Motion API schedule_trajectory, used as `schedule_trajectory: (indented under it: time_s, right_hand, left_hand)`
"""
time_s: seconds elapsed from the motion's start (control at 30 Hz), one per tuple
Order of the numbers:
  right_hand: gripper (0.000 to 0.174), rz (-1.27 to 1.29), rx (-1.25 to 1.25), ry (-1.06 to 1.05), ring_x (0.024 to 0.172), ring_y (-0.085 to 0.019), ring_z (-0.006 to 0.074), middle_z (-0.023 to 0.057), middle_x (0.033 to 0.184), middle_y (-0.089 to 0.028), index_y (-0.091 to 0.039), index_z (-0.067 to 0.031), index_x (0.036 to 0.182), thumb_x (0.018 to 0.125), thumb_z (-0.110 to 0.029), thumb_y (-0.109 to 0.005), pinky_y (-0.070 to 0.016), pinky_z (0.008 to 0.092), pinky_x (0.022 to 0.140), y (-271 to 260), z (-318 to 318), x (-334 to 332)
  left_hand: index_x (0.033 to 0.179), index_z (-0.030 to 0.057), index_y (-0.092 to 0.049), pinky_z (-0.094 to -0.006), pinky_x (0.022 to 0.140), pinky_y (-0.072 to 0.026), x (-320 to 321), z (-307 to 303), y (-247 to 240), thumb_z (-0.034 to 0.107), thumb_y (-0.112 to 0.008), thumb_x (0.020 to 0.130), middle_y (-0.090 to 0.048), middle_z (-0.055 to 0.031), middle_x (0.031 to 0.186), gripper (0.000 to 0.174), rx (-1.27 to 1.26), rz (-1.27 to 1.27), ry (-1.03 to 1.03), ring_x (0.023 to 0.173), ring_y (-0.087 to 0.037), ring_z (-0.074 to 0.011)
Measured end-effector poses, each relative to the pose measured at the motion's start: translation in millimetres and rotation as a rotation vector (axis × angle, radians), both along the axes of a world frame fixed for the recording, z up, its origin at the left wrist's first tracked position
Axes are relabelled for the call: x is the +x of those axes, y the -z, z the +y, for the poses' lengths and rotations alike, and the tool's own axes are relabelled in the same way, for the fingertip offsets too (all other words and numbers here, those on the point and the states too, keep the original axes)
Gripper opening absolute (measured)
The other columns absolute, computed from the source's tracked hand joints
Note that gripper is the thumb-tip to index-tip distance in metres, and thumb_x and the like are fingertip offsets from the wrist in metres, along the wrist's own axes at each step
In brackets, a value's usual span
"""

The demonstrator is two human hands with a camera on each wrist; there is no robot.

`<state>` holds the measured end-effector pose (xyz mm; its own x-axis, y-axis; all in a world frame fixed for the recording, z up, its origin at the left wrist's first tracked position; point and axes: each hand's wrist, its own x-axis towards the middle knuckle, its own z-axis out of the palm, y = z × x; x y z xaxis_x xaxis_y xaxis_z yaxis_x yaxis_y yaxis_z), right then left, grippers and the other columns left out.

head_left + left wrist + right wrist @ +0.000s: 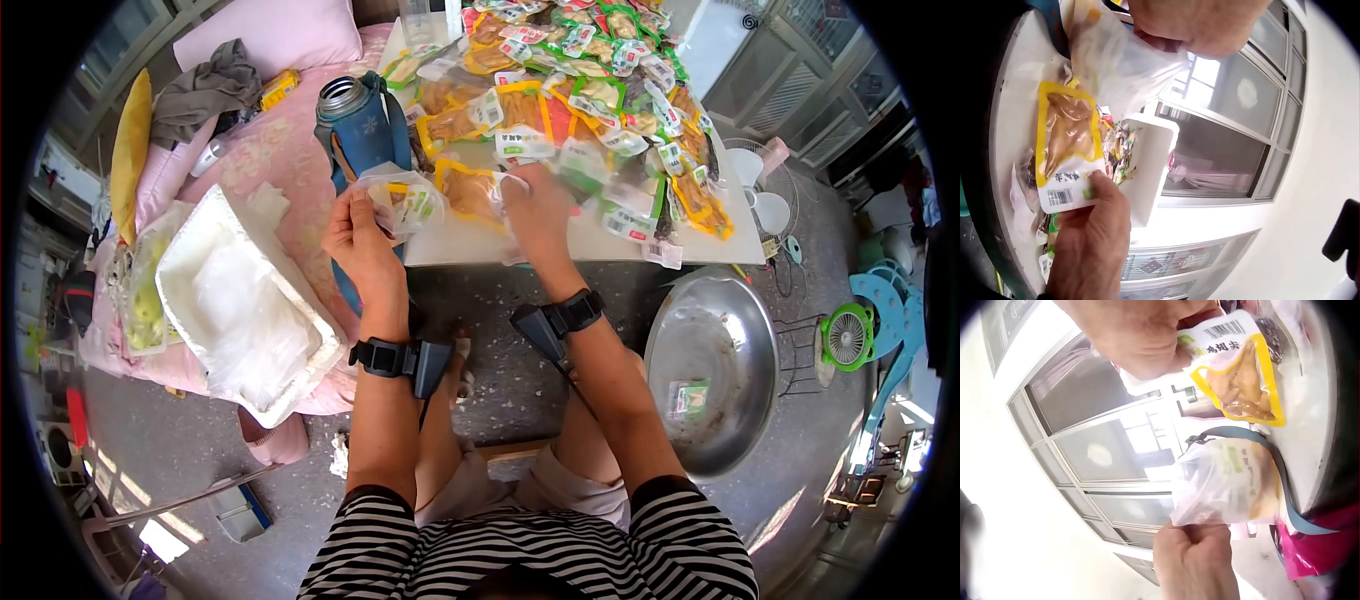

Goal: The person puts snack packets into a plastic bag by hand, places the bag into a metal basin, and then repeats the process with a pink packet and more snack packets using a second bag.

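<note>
My left hand (365, 250) pinches the edge of a clear plastic bag (410, 203), which has a packet inside. Yellow shows through that bag (1229, 481) in the right wrist view. To its right, my right hand (540, 225) pinches the white, barcoded end of a yellow-edged packet (468, 192) of brown food. That packet (1069, 140) hangs beside the bag in the left wrist view, apart from it. Many similar packets (525, 105) lie in a pile on the white table (450, 248) beyond both hands.
An uncapped blue bottle (362, 130) stands beside my left hand. A white foam box (325, 350) lies on the pink bed at left. Right of my knees is a metal basin (715, 400) with one packet (689, 399) inside. A green fan (847, 337) is farther right.
</note>
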<state>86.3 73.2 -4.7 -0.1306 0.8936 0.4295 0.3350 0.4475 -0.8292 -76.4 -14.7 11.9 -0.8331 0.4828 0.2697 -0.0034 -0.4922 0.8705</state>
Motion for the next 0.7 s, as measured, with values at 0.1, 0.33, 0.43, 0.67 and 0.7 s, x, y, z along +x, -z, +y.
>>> schedule_trajectory:
  time_s: [0.1, 0.33, 0.43, 0.67, 0.7]
  right_hand:
    - [0.017, 0.147, -0.038, 0.046, 0.064, -0.058, 0.0201, 0.0132, 0.072, -0.062, -0.061, 0.0015, 0.092, 0.087, -0.014, -0.057, -0.045, 0.0307, 0.061, -24, 2, 31]
    - [0.016, 0.459, -0.337, -0.256, 0.065, -0.049, 0.0045, -0.0009, 0.072, -0.059, -0.062, 0.0001, 0.09, 0.089, -0.015, -0.058, -0.04, 0.0206, 0.058, -45, -1, 88]
    - [0.014, 0.247, -0.326, -0.32, 0.066, -0.049, 0.0058, -0.0011, 0.073, -0.059, -0.061, 0.0003, 0.088, 0.088, -0.013, -0.058, -0.0409, 0.0222, 0.06, -35, -3, 91]
    - [0.013, 0.171, -0.302, -0.32, 0.07, -0.052, 0.0078, 0.0013, 0.077, -0.059, -0.062, 0.0003, 0.091, 0.088, -0.012, -0.057, -0.0442, 0.0245, 0.064, -16, -5, 64]
    - [0.014, 0.228, -0.393, -0.332, 0.071, -0.053, 0.008, 0.0018, 0.078, -0.06, -0.062, 0.0, 0.093, 0.088, -0.012, -0.057, -0.0447, 0.0244, 0.064, -18, -8, 59]
  left_hand:
    - [0.093, -0.0004, -0.066, -0.0204, 0.051, -0.0377, 8, -6, -3, 0.009, -0.056, 0.093, -0.059, 0.0006, 0.072, 0.014, -0.07, 0.035, 0.114, 0.059, -0.049, -0.0052]
    - [0.095, -0.0027, -0.064, -0.0327, 0.055, -0.0459, 32, -2, 6, 0.002, -0.059, 0.084, -0.061, -0.0115, 0.071, 0.013, -0.323, 0.894, -0.084, 0.058, -0.058, -0.0221]
    - [0.094, 0.0002, -0.065, -0.0401, 0.058, -0.0483, 47, -7, 5, 0.002, -0.06, 0.079, -0.061, -0.0191, 0.079, 0.016, -0.444, 1.012, -0.08, 0.065, -0.061, -0.035]
    - [0.101, 0.0034, -0.064, -0.044, 0.06, -0.05, 61, -13, 6, 0.006, -0.061, 0.079, -0.063, -0.0174, 0.083, 0.023, -0.601, 1.124, -0.083, 0.068, -0.062, -0.0373]
    - [0.101, 0.0036, -0.064, -0.044, 0.059, -0.05, 63, -13, 5, 0.006, -0.061, 0.079, -0.063, -0.0171, 0.083, 0.023, -0.597, 1.133, -0.088, 0.068, -0.062, -0.0373]
